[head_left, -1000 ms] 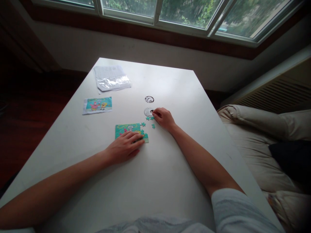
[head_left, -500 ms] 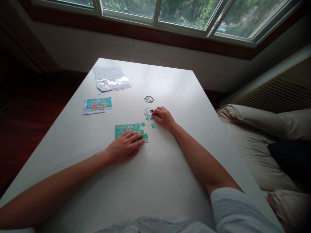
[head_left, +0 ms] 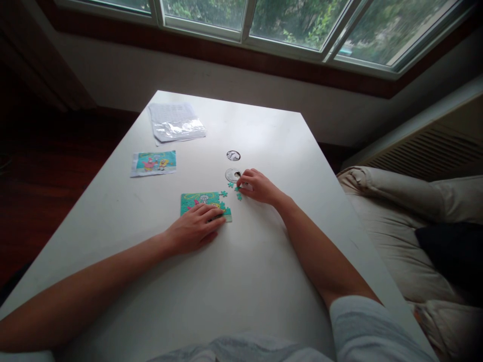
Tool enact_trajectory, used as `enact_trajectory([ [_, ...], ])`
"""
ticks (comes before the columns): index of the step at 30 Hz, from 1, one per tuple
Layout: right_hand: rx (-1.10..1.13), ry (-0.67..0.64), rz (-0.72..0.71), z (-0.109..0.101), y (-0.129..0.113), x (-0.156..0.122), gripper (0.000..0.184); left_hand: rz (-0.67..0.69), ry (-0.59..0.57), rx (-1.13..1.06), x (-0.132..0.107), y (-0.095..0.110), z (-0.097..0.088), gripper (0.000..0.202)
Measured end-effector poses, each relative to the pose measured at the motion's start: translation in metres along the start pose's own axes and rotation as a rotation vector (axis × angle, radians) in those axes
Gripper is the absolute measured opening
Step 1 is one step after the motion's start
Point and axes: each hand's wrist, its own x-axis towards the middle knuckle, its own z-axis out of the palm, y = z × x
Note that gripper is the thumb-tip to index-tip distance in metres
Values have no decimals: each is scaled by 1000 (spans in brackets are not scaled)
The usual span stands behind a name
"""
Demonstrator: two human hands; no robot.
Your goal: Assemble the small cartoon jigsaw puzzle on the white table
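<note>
A small teal cartoon jigsaw puzzle [head_left: 199, 199], mostly assembled, lies in the middle of the white table [head_left: 245, 281]. My left hand [head_left: 194, 229] rests flat on its near edge, fingers stretched out over the lower right part. My right hand [head_left: 258, 185] sits just right of the puzzle with fingers curled and pinched at a loose teal piece [head_left: 237, 189]. Other loose pieces [head_left: 239, 196] lie beside it, and one [head_left: 224, 193] touches the puzzle's right edge.
A round clear lid [head_left: 232, 174] and a second small round thing [head_left: 233, 155] lie beyond my right hand. A printed reference picture [head_left: 153, 163] and a clear plastic bag on paper [head_left: 176, 123] lie at the far left. A cushioned seat [head_left: 407, 236] stands to the right.
My right hand has slid slightly nearer and its fingertips now pinch at a loose piece. My left hand has stayed on the puzzle.
</note>
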Motion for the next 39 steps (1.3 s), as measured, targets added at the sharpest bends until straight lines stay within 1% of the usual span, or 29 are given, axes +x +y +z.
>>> enact_trajectory([
  [7,-48,23,88,4,-7,4,6,1,-8,8,0,0,-2,35],
  [12,-43,41,118,0,-5,1,9,-8,-10,10,0,0,-1,36],
  [14,19,8,89,-6,-5,0,10,-9,-14,8,0,0,-1,36],
  [17,90,-93,39,-16,-11,-2,16,-8,-12,7,0,1,-2,36],
  [20,39,-149,45,-18,-19,-2,16,-10,-6,3,1,1,-2,37],
  [24,-75,-109,65,-10,-26,2,9,-10,1,-4,1,1,-1,37],
  [27,-106,-69,78,-4,-31,5,8,-8,-2,0,0,1,-1,36],
  [31,-99,-47,69,-2,-35,6,9,-5,-7,-2,1,1,-2,36],
  [36,-62,-71,48,-4,-34,4,16,-6,-2,-12,1,1,-2,36],
  [39,-52,-71,65,-3,-33,5,15,-6,-4,-14,2,1,-3,36],
])
